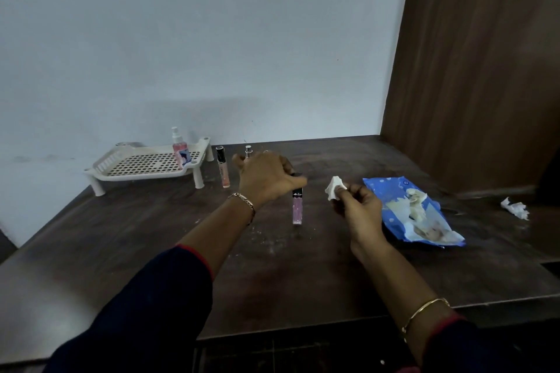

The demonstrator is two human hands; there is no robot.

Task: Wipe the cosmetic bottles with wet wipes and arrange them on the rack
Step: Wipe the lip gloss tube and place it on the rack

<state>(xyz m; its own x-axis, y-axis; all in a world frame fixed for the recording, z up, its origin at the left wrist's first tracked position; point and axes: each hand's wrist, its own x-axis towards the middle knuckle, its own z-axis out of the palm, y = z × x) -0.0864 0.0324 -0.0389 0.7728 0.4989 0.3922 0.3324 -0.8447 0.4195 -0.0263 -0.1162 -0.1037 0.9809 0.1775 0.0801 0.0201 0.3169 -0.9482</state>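
The left hand (pixel 266 179) hides the cap of the purple tube (pixel 297 206) and most of the silver-capped bottle (pixel 248 151).

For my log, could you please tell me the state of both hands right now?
The left hand grips the purple tube by its cap.
The right hand pinches a wet wipe.

Pale blue wall (pixel 151 54), dark wooden table (pixel 288 275), brown wood panel (pixel 485 70)

A white perforated plastic rack (pixel 151 164) sits at the far left corner of the table (pixel 272 281), with a pink spray bottle (pixel 179 147) upright on it. A peach gloss tube (pixel 223 169) stands just right of the rack. Mid-table, the left hand (pixel 266 179) grips the black cap of an upright lilac glitter tube (pixel 297 209). The right hand (pixel 357 206) pinches a crumpled white wipe (pixel 334 188).
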